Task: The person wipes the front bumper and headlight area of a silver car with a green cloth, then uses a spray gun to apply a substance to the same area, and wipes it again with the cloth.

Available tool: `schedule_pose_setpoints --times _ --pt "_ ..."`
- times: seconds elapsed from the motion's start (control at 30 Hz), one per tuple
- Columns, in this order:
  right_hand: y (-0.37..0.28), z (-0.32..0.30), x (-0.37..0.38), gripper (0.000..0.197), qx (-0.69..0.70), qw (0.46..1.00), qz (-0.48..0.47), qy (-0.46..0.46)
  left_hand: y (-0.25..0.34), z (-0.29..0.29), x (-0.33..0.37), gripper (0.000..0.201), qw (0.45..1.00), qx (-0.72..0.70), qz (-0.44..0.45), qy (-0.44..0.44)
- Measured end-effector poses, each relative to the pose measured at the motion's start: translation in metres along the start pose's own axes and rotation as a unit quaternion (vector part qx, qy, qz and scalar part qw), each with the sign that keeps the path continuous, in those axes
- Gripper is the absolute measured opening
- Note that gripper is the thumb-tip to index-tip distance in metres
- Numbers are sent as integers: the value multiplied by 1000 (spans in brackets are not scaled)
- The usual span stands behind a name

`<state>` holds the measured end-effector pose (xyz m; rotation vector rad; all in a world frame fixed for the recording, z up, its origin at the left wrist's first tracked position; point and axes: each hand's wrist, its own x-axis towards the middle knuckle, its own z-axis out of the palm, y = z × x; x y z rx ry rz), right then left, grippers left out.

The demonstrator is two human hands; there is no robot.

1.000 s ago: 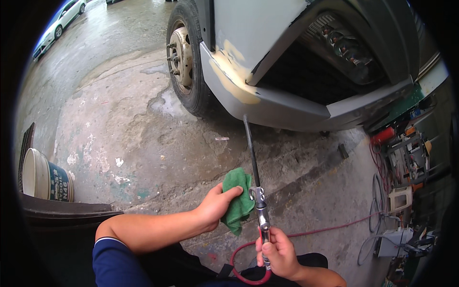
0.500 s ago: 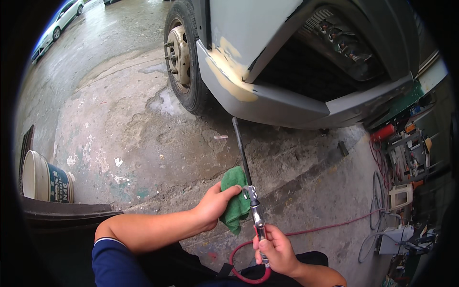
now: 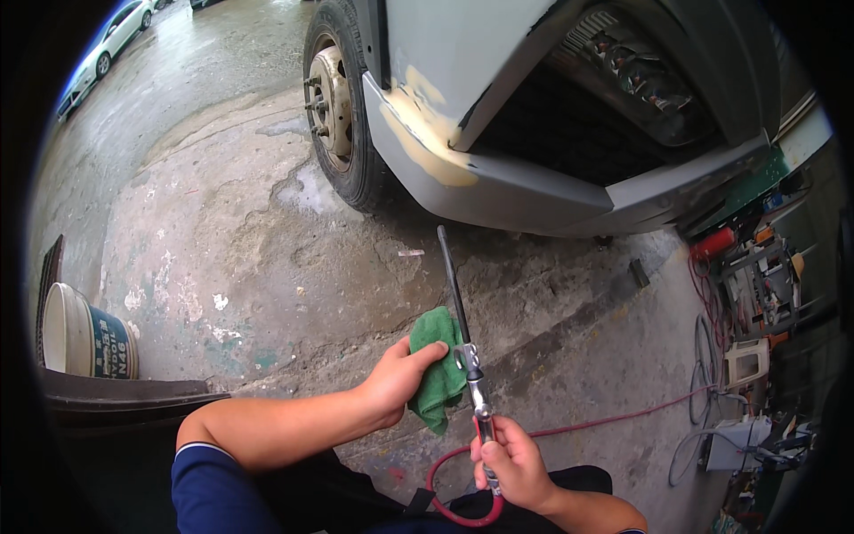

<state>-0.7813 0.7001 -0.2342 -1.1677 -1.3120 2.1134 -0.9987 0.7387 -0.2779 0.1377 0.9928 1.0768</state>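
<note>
My left hand [image 3: 402,377] is closed on a folded green cloth [image 3: 434,392], its thumb on top. The cloth lies right beside the metal body of an air blow gun [image 3: 481,400]. My right hand [image 3: 518,467] wraps round the gun's handle, with the thumb on the near side. From the gun a long dark nozzle [image 3: 452,276] points away and slightly left, toward the floor below the bumper. A red hose [image 3: 445,509] loops from the handle's lower end. Ahead, the grey vehicle bumper [image 3: 507,191] has a beige filler patch [image 3: 431,142] at its corner.
A front wheel [image 3: 336,107] stands left of the bumper. At the far left is a white and blue bucket [image 3: 93,334]. Tools and hoses crowd a rack [image 3: 756,294] on the right, and the red hose runs across the concrete floor [image 3: 231,258]. A white car [image 3: 107,49] is farther back.
The nozzle tip has shifted slightly to the right and down, a little farther from the bumper. Both hands keep their holds.
</note>
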Motion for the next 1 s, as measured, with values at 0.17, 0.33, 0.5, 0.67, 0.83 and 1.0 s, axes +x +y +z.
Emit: schedule_pose_setpoints --times 0.17,0.33,0.5,0.67,0.83,1.0 --pt "1 1 -4 39 -5 1000 1 9 0 1 1 26 1000 5 4 -5" --pt "3 2 -5 38 -3 1000 -3 16 -3 -2 4 27 1000 -4 2 -11" --pt "8 1 -6 39 -3 1000 -6 29 -1 0 3 26 1000 -4 3 -5" --pt "8 -1 -7 38 -5 999 7 35 -2 2 4 25 1000 0 17 11" --pt "13 -4 -10 39 6 999 1 49 -4 1 6 26 1000 -4 19 3" --pt "15 -5 -12 41 15 998 -13 62 -5 1 7 28 1000 1 23 2"
